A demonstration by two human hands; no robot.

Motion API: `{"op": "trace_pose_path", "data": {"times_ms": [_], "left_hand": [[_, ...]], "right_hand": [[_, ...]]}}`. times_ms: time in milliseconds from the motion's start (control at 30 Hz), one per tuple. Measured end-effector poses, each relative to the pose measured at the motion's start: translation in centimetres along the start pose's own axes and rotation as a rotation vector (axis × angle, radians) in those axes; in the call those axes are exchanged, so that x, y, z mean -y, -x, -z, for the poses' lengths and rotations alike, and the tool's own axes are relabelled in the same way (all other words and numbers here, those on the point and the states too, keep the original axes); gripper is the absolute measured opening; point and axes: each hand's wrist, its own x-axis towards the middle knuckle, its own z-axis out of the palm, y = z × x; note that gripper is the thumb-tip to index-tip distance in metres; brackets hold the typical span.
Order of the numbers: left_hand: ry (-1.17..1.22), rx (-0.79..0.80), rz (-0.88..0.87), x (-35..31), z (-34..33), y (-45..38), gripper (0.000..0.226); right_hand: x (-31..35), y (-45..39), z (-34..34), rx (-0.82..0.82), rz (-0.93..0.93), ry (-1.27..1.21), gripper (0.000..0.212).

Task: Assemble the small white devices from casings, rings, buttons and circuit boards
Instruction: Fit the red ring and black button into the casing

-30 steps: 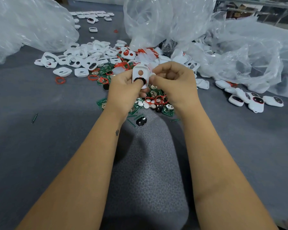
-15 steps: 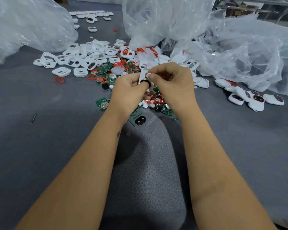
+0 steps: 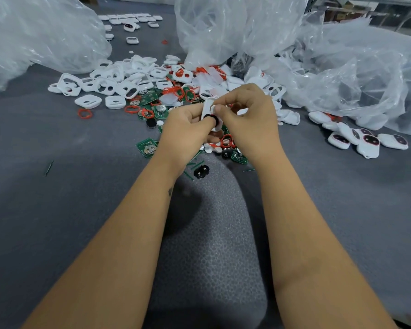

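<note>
both hands up over the parts pile. left hand [image 3: 185, 129] grips white casing [image 3: 208, 108] from below; right hand [image 3: 249, 117] pinches its top edge. finished devices [image 3: 368, 143] well right of right hand.

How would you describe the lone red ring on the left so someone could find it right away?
Start at the pile of white casings left of the hands. Two casings lie at its near edge; the red ring sits just in front of them, alone on bare grey mat, while other red rings are tangled among circuit boards.
</note>
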Motion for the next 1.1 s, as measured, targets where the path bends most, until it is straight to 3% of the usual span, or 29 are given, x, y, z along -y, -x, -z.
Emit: {"op": "trace_pose_path", "data": {"times_ms": [167,333,467,800,867,1000,1100], "left_hand": [[-0.011,0.021,-0.008,0.1,-0.1,0.1,0.034],[0.014,0.053,-0.019,0.1,-0.2,0.3,0.040],[0.012,0.044,0.021,0.0,-0.1,0.1,0.038],[0.334,-0.017,0.155,-0.5,0.0,0.0,0.030],[0.447,-0.067,0.199,-0.6,0.4,-0.2,0.025],[0.689,-0.169,0.239,-0.5,1.6,-0.8,0.014],[0.725,-0.227,0.218,-0.5,1.9,-0.9,0.011]], "right_hand": [[-0.4,0.0,-0.4,-0.032,0.005,0.015,0.013],[-0.6,0.0,-0.6,-0.071,-0.078,-0.043,0.034],[-0.5,-0.1,-0.8,0.040,-0.137,-0.194,0.017],[-0.6,0.2,-1.5,0.114,-0.113,-0.161,0.019],[-0.8,-0.1,-1.2,0.040,-0.160,-0.215,0.015],[-2.3,-1.0,1.1,-0.311,-0.301,-0.039,0.018],[-3.9,-1.2,2.6,-0.359,-0.425,0.128,0.032]]}}
